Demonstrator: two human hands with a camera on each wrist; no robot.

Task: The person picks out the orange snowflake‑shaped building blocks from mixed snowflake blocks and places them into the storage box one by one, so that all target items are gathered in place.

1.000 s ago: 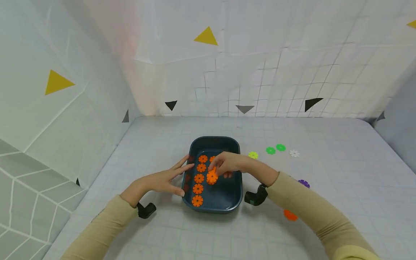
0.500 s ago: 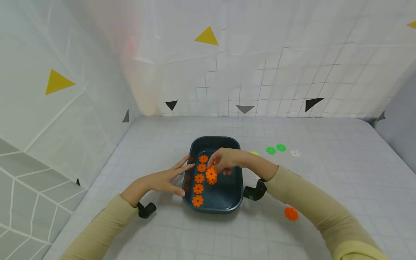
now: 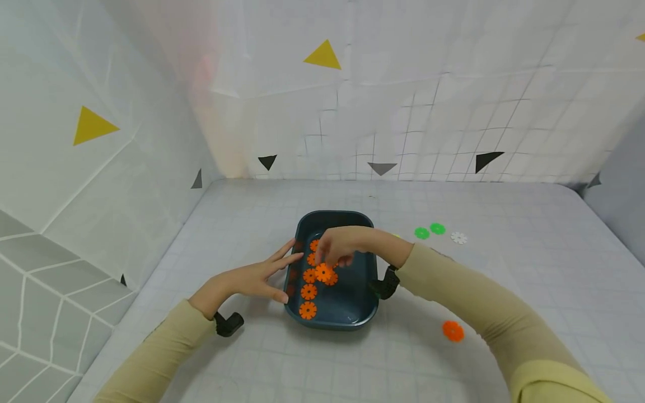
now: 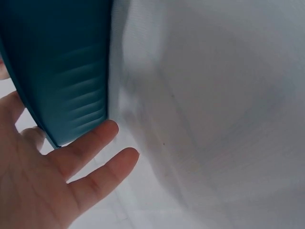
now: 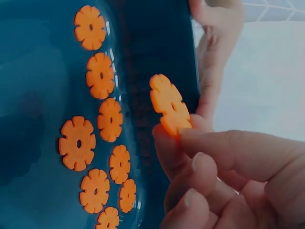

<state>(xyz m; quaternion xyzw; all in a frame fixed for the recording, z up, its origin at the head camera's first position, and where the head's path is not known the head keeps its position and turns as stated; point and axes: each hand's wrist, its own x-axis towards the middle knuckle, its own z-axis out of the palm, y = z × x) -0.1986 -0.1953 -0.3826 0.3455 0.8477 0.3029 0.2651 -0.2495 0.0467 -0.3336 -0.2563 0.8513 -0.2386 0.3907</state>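
My right hand (image 3: 342, 244) is over a dark blue rectangular tray (image 3: 355, 299), pinching an orange notched plastic disc (image 5: 169, 105) between thumb and index finger. Seen from the right wrist, the disc is tilted and held above the tray's floor near its left wall. Under it lie several flat orange discs (image 5: 100, 75), a column along that wall and a shorter one beside it; the right hand covers some in the head view. My left hand (image 3: 252, 278) has its fingers spread at the tray's left rim. In the left wrist view, fingers (image 4: 90, 145) lie by the tray's outer wall.
Right of the tray on the white gridded table lie two green discs (image 3: 437, 228), a white disc (image 3: 458, 238) and an orange disc (image 3: 453, 331). A yellow disc shows partly behind the right wrist. White sheeted walls stand at the back and left.
My right hand has moved left with the pinched orange disc, from over the second column toward the left one. The left hand stays at the rim. The right forearm now hides a purple disc.
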